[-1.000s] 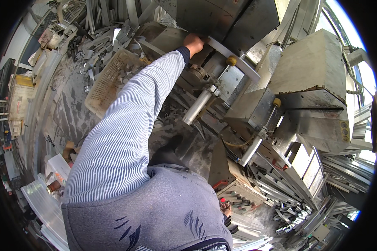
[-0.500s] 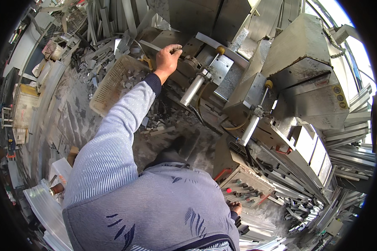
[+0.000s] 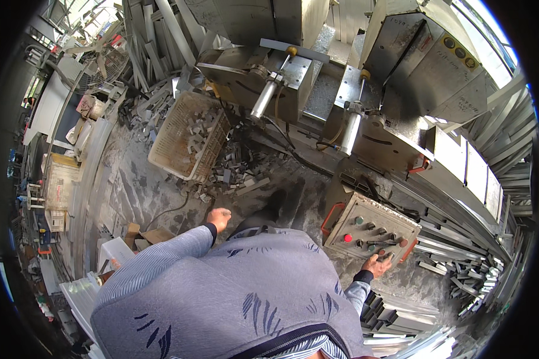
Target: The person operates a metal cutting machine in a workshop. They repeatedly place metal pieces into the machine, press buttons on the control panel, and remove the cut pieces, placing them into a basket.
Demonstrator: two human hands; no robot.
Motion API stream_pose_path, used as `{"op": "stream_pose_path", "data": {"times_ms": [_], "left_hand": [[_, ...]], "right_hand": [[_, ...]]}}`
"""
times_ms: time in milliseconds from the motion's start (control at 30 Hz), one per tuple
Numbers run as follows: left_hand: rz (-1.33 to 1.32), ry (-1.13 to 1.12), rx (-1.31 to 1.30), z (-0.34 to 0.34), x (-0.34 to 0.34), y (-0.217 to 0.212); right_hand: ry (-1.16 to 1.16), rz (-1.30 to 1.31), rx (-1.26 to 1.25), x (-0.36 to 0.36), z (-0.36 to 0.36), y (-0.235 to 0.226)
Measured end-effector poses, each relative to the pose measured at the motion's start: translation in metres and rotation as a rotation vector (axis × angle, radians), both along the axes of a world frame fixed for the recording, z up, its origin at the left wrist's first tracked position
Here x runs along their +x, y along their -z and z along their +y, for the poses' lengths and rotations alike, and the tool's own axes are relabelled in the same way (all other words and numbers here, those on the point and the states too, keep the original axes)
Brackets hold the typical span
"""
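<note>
My left hand (image 3: 220, 219) hangs in front of my body, above the dusty floor. Its fingers are curled in and nothing shows in them. At the control panel (image 3: 389, 220), a grey box with several knobs and a red button (image 3: 347, 238), my right hand (image 3: 377, 264) reaches over the near edge. Its fingers are apart, the tips at the lower row of buttons; whether one is pressed I cannot tell. Beyond the panel stands a metal machine with two silver cylinders, a left cylinder (image 3: 265, 99) and a right cylinder (image 3: 351, 134), each with a yellow knob at its rod end.
A cream plastic crate (image 3: 169, 140) holding metal offcuts stands at the left of the machine. Loose offcuts (image 3: 245, 170) lie around it. Long metal profiles are stacked at the right (image 3: 515, 152). A fan (image 3: 105, 64) stands at the far left. Cardboard (image 3: 159, 235) lies near my left arm.
My left hand has drawn back from the machine's left end to near my body. My right hand has moved forward onto the panel's near edge. The view has shifted.
</note>
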State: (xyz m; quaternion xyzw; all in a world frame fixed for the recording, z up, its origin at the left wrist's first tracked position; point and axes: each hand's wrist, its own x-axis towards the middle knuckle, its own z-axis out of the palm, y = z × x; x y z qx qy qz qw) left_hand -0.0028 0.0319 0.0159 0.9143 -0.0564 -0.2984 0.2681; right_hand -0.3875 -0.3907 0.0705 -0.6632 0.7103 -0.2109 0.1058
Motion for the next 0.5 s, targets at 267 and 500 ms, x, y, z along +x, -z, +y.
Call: {"op": "stream_pose_path", "data": {"times_ms": [267,500], "left_hand": [[0.216,0.242,-0.008,0.051,-0.016,0.076],[0.301,0.076,-0.168,-0.016,0.028,0.015]], "right_hand": [[-0.076,-0.074,-0.160,-0.011,0.012,0.015],[-0.036,-0.123,-0.120,-0.022,0.012,0.005]]}}
